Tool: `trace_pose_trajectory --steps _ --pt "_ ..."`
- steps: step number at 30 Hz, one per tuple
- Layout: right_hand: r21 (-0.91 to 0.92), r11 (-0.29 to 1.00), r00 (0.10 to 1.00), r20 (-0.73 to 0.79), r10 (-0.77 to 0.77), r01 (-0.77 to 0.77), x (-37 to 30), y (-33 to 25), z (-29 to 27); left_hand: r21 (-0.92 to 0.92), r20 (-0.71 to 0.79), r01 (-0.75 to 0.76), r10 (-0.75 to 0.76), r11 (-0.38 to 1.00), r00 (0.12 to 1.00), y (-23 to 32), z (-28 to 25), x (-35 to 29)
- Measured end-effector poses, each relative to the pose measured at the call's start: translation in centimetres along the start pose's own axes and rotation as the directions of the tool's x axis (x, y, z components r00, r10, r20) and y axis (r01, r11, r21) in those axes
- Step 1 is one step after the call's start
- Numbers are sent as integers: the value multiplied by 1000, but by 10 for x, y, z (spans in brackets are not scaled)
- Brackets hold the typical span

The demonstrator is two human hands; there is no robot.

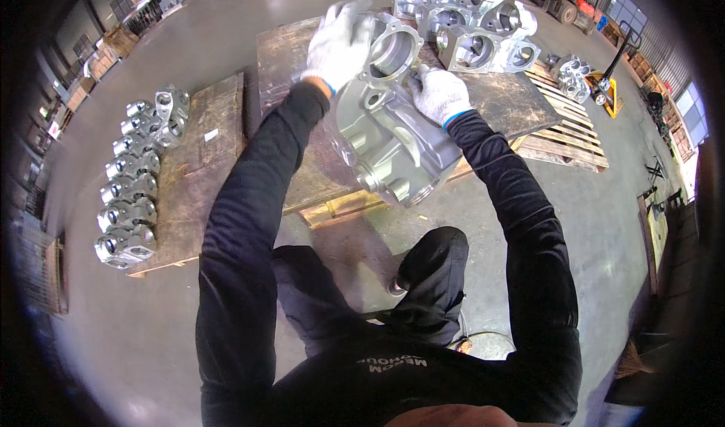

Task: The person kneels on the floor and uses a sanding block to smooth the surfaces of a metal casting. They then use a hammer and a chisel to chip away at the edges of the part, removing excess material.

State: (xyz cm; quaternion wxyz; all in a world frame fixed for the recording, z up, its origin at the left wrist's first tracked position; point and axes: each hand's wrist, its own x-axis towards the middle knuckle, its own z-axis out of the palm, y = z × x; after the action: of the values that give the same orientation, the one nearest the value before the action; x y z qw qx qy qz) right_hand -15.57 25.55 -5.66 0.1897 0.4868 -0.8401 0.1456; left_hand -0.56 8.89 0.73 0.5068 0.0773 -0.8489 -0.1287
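A large silvery cast-metal housing (404, 144) rests tilted at the near edge of a brown wooden board, with a round ring-shaped opening at its far end. My right hand (442, 96), in a white glove, has its fingers curled at the housing's right side, just below the ring. My left hand (341, 46), also white-gloved, is beside the ring at its upper left. Motion smears the left fingers, and whether they touch the metal cannot be made out.
Several similar castings (472, 30) stand behind the housing on the board (283, 64). More line the left edge of another board (200, 151). A slatted pallet (566, 136) lies at right, near a yellow pallet jack (608, 95). A forklift (570, 8) is farther back.
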Motion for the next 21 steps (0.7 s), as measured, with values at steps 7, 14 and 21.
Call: trace_pose_trajectory --steps 7,14,21 --pt "-72 997 997 80 -21 27 -2 -14 -9 -87 98 96 -87 992 991 -39 51 17" --pt "-234 948 974 -25 -226 214 -7 -38 -10 -106 -59 -11 5 994 998 -38 58 12" --pt "-241 950 978 -17 -210 199 -4 -68 -12 -96 107 80 -69 992 992 -29 48 12"
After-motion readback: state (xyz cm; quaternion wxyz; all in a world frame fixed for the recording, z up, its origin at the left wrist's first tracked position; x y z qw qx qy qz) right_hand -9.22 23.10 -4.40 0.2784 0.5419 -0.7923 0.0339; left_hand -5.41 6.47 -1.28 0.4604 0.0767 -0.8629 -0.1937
